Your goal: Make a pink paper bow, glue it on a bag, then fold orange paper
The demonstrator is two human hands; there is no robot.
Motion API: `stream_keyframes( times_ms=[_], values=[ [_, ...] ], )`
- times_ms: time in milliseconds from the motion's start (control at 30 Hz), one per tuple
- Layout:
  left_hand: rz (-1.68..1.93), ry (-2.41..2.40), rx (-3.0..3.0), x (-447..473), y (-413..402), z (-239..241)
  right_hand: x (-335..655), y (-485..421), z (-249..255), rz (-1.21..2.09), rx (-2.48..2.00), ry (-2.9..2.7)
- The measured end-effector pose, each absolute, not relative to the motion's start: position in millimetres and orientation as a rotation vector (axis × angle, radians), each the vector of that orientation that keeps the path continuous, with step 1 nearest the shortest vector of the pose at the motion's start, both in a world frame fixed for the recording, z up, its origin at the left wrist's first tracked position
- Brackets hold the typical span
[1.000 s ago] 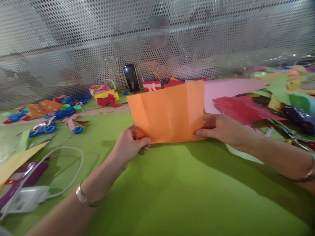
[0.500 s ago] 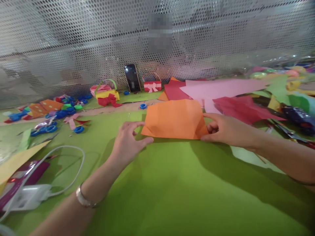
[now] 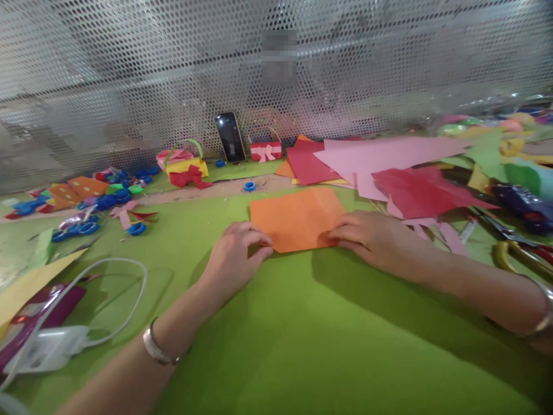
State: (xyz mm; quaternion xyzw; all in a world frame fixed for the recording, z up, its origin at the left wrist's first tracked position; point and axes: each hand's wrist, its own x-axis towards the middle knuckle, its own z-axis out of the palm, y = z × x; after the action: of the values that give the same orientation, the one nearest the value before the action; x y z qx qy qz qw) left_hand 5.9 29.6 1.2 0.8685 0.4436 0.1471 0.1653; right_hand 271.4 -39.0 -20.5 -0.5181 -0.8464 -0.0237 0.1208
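An orange sheet of paper (image 3: pixel 298 216) is held low over the green work surface (image 3: pixel 276 334), in the middle of the view. At its near left corner, my left hand (image 3: pixel 237 251) pinches the paper between thumb and fingers. My right hand (image 3: pixel 371 236) grips the near right corner in the same way, its fingertips partly covering the edge. The near edge between the two hands looks straight.
Pink (image 3: pixel 389 153) and red paper sheets (image 3: pixel 423 190) lie at the right, with scissors (image 3: pixel 503 227) beyond my forearm. Small paper baskets (image 3: pixel 188 170) and a phone (image 3: pixel 230 137) stand at the back. A white charger (image 3: pixel 56 349) with cable lies left.
My left hand has closed on the paper's left corner, where it was apart from it before. The right hand has moved left, and the paper lies lower and flatter.
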Motion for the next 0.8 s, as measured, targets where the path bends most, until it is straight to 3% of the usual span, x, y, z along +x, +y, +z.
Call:
stream_keyframes(
  times_ms=[433,667,800],
  values=[
    [0.404,1.296,2.410,3,30,6,272,-28,-27,-0.049,-1.444,-2.477],
    [0.458,1.043,2.808,10,20,-3,266,-28,-27,0.082,-1.465,-2.478],
    [0.425,0.974,2.666,14,20,-7,267,-30,-25,0.190,-1.509,-2.466]
  ],
)
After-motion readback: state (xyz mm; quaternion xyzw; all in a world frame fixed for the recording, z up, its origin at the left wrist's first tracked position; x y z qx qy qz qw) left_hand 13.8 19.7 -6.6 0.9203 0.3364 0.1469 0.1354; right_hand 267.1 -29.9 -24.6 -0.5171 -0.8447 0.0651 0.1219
